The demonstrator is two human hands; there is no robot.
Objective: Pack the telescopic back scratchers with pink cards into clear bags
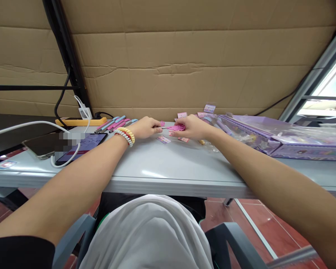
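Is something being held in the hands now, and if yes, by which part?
A pink item: the right hand pinches its wider end. The left hand seems to pinch its thin end, but this is too small to confirm.

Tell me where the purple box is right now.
In the head view, the purple box lies on the right side of the table, beyond the right forearm and to the right of the right hand.

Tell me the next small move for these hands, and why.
Probably ease the left hand gently outward while the right hand steadies the pink item: both hands seem to pinch it, facing each other with a narrow gap between. How its parts join is too small to tell.
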